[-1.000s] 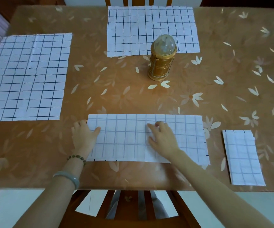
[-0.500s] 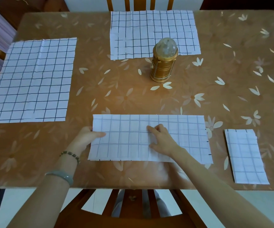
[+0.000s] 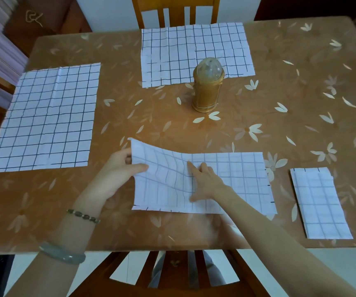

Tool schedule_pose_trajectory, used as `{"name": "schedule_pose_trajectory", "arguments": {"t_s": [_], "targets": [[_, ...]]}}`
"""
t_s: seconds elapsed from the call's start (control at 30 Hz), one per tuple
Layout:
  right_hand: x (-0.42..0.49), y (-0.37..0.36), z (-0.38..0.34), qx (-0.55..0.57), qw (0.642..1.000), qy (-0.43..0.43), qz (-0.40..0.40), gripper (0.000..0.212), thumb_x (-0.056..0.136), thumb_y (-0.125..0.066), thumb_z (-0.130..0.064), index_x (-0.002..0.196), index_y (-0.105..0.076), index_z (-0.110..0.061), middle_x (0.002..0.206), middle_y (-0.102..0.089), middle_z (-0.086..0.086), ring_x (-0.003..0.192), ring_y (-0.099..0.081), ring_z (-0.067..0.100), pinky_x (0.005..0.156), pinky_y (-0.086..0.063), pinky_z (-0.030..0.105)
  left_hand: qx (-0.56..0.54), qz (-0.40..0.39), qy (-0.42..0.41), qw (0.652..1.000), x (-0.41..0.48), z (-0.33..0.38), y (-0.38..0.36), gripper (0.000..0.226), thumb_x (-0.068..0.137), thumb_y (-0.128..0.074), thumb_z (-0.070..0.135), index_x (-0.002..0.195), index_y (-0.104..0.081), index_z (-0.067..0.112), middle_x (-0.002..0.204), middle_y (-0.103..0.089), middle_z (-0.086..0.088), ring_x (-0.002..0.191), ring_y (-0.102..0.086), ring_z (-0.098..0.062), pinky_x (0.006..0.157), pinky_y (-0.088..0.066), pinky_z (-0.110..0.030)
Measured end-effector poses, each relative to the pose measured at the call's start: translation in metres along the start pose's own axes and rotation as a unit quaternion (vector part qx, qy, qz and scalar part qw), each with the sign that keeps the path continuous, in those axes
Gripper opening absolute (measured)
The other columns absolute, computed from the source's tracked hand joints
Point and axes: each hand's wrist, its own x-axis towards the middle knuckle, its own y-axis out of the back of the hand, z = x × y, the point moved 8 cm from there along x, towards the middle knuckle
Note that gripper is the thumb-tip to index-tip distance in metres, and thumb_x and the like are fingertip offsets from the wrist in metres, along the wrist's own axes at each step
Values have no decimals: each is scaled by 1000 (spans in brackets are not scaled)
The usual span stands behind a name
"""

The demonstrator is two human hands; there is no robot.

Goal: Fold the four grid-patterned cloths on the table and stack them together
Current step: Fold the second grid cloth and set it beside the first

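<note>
A brown tabletop [image 3: 279, 108] with a pale flower pattern holds four white cloths with dark grid lines.

At the near middle lies a long cloth [image 3: 232, 174], folded into a strip that runs left to right. The person's left hand [image 3: 117, 168] pinches its left end, thumb on top and fingers underneath. That end is lifted off the tabletop, so the far left corner curls up. The right hand [image 3: 205, 183] lies flat on the middle of the strip, fingers spread, pressing it down. To the right of that hand the strip lies flat.

At the near right, apart from the strip, a folded cloth [image 3: 320, 202] lies as a small, narrow rectangle. On the left side, a left cloth [image 3: 48, 116] lies fully spread and creased. At the far middle, a far cloth [image 3: 177, 50] is also spread flat.

A gold lantern [image 3: 207, 88] with a clear dome stands upright near the middle of the tabletop, at the far cloth's near edge. Whether it touches that cloth cannot be told.

The left wrist wears a bead bracelet [image 3: 83, 215] and, further up the arm, a pale bangle [image 3: 62, 254]. A wooden chair [image 3: 175, 9] stands beyond the far edge.
</note>
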Motion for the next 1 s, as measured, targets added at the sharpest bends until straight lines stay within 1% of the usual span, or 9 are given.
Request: {"name": "schedule_pose_trajectory", "arguments": {"t_s": [0.1,0.2,0.33,0.4,0.53,0.7,0.8,0.9,1.0], "targets": [[0,0,3,43,999,13,12,118,61,-81,-42,149,-3,-29,125,-27,5,116,-32,25,93,-44,42,13,-12,-38,999,-9,34,-35,28,82,-63,-2,99,-66,20,89,-73,8,80,-68,-2,69,-53,-20],[-8,7,20,255,966,1,37,100,69,-79,-29,149,-19,-26,120,-31,3,112,-40,20,101,-40,38,27,-35,-79,996,-13,59,-83,28,82,-60,2,105,-62,18,95,-71,3,86,-68,-11,77,-52,-30],[-42,33,70,440,880,-59,168,50,76,-58,-20,126,-56,-16,115,-60,8,94,-60,20,92,-50,37,37,-52,-118,991,-6,76,-154,41,87,-57,6,123,-50,23,82,-59,6,67,-56,-11,58,-42,-13],[-65,42,100,549,804,-86,214,27,87,-55,-10,112,-64,-10,103,-67,15,94,-64,25,87,-53,36,39,-56,-115,991,-1,72,-187,37,88,-55,11,123,-48,21,74,-51,9,61,-48,-6,52,-35,-14],[-101,53,136,687,693,-92,200,29,92,-52,-28,106,-65,-7,97,-67,14,94,-64,27,78,-51,31,54,-78,-88,992,13,57,-240,40,89,-53,16,128,-47,17,90,-59,1,76,-57,-11,53,-38,-15],[-108,37,137,706,695,-77,113,57,68,-66,-61,104,-67,-16,96,-63,5,88,-60,16,79,-44,26,11,-86,-38,995,31,35,-277,36,89,-55,20,125,-49,15,99,-65,-6,89,-66,-21,76,-56,-33],[-106,33,144,694,706,-68,125,38,77,-69,-31,105,-70,-7,107,-68,17,103,-64,31,91,-48,38,-40,-115,-21,992,32,30,-287,35,96,-50,27,128,-49,12,91,-64,-1,83,-64,-16,79,-54,-31],[-105,18,169,652,716,-182,169,22,73,-69,-8,96,-72,-6,99,-71,20,96,-66,40,87,-52,48,-46,-101,-58,992,36,22,-271,30,99,-46,26,126,-53,15,114,-60,-3,99,-59,-13,88,-47,-26],[-107,23,182,528,783,-241,226,9,78,-65,-7,83,-68,-1,76,-68,6,71,-62,25,66,-49,33,140,-5,-183,973,46,10,-226,33,99,-45,22,131,-51,13,131,-51,0,123,-45,-15,104,-33,-25]]}}
